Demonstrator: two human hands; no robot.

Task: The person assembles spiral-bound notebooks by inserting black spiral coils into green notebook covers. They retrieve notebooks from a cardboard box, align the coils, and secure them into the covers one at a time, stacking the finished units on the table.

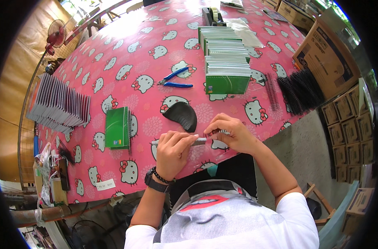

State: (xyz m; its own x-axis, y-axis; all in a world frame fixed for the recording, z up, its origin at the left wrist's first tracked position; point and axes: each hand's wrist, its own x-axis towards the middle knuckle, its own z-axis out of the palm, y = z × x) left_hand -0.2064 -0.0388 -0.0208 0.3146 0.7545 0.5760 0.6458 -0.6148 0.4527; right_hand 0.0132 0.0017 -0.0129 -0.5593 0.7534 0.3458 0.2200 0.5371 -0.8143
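My left hand [172, 150], with a dark watch and a beaded bracelet on its wrist, grips a thin pad of sheets [200, 141], seen nearly edge-on near the front of the table. At the pad's right end, my right hand [232, 135] pinches a dark spiral binding coil [211, 133]. How far the coil is threaded into the pad is too small to tell. Just beyond my hands lies a black curved pad-like piece [182, 116]. To the left, a small pile of green-covered spiral notebooks [117, 127] lies flat. Blue-handled cutting pliers [175, 79] rest farther back.
A long row of green-covered pads [227, 83] stands beyond my right hand. Loose coils [272, 92] and a heap of black coils [300, 91] lie right, beside a cardboard box [328, 58]. Stacked notebooks [60, 103] stand far left. A tape dispenser [213, 16] is at the back.
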